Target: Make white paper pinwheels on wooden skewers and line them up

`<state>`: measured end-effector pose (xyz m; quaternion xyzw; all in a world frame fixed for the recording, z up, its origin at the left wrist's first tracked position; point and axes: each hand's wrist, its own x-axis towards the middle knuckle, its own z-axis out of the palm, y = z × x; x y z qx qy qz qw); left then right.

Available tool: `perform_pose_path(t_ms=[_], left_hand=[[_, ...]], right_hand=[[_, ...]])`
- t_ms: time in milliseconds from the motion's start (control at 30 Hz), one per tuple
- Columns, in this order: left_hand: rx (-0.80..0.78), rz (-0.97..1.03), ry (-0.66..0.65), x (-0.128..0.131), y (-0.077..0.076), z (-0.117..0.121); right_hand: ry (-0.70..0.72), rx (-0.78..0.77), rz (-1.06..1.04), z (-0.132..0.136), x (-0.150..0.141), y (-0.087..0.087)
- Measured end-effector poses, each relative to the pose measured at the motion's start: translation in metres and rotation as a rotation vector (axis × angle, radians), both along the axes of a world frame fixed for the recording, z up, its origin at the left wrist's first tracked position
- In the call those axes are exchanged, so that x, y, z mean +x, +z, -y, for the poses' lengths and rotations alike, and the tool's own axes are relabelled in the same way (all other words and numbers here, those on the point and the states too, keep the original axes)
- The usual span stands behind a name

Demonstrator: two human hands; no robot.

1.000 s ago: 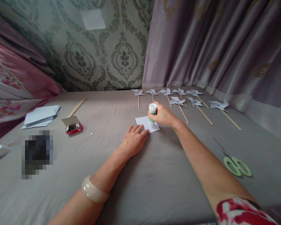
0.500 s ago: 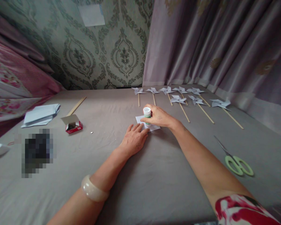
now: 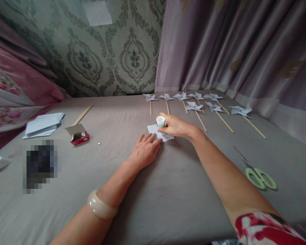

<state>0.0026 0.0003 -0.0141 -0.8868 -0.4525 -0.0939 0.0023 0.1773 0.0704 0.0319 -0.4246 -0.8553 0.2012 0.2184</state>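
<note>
A small square of white paper (image 3: 152, 128) lies flat on the grey cloth in front of me. My left hand (image 3: 146, 149) rests palm down, fingers spread, with its fingertips on the paper's near edge. In my right hand (image 3: 173, 125) is a white glue stick with a green label (image 3: 161, 121), gripped between thumb and fingers. It stands upright over the paper, and its lower end is partly hidden by my thumb.
Several white paper pinwheels on sticks (image 3: 193, 106) lie at the back right. Green-handled scissors (image 3: 260, 177) are at right. On the left are stacked paper (image 3: 44, 124), wooden sticks (image 3: 83, 115), an open red box (image 3: 79, 137) and a pixelated dark object (image 3: 40, 165).
The glue stick and my right hand have shifted slightly to the right over the paper. My left hand stays in place on the paper's edge.
</note>
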Motion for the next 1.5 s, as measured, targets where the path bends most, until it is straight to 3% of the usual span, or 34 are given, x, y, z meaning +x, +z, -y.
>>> perform_pose_path(t_ms=[367,633,833,1500], left_hand=[[-0.002,-0.024,0.0,0.0,-0.001,-0.002],[0.084,0.04,-0.051,-0.003,-0.006,-0.007],[0.125,0.083,-0.065,-0.005,-0.006,-0.008],[0.074,0.024,-0.003,-0.001,-0.003,-0.004]], right_hand=[[0.049,-0.002,-0.003,0.002,0.004,0.003],[0.019,0.1,-0.329,-0.004,0.017,0.017],[-0.083,0.109,-0.205,-0.007,0.021,0.014],[-0.059,0.1,0.003,0.005,-0.012,0.002]])
